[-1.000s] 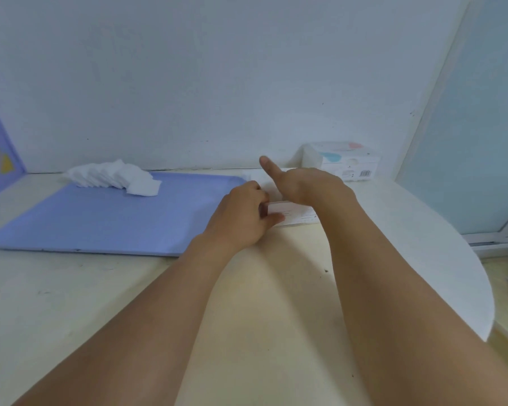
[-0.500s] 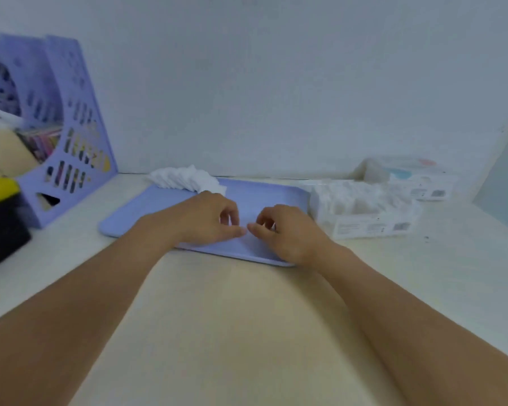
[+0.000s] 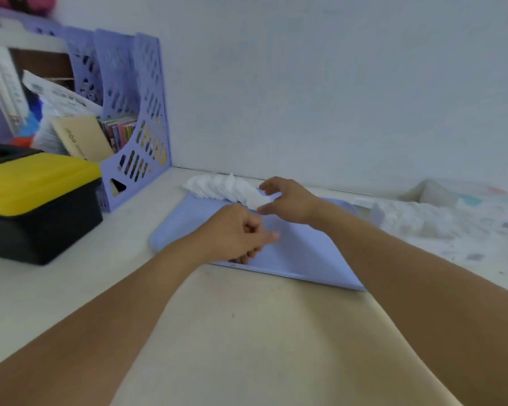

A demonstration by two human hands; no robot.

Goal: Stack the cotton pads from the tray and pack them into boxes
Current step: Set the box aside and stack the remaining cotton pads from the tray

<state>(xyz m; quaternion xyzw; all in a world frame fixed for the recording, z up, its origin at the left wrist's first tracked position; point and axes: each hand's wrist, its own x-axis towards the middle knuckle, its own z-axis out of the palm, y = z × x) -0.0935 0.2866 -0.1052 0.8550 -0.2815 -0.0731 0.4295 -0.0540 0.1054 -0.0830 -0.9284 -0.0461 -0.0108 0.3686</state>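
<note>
A lilac tray (image 3: 299, 253) lies flat on the table. At its far left corner sits a leaning row of white cotton pads (image 3: 217, 187). My right hand (image 3: 288, 200) hovers over the near end of that row with fingers spread, and a pad shows between finger and thumb; whether they touch it is unclear. My left hand (image 3: 238, 232) floats above the tray's middle, fingers loosely curled, holding nothing. To the right, blurred, stands a clear box (image 3: 414, 218) filled with cotton pads, and behind it a second box (image 3: 440, 194).
A lilac file rack (image 3: 129, 118) stuffed with papers stands at the back left against the wall. In front of it sits a yellow-lidded black toolbox (image 3: 38, 197). The pale table (image 3: 247, 332) stretches toward me under both forearms.
The view has swung left. Both hands left the filled box and moved over the tray; my right hand has reached out to the row of pads at the far corner.
</note>
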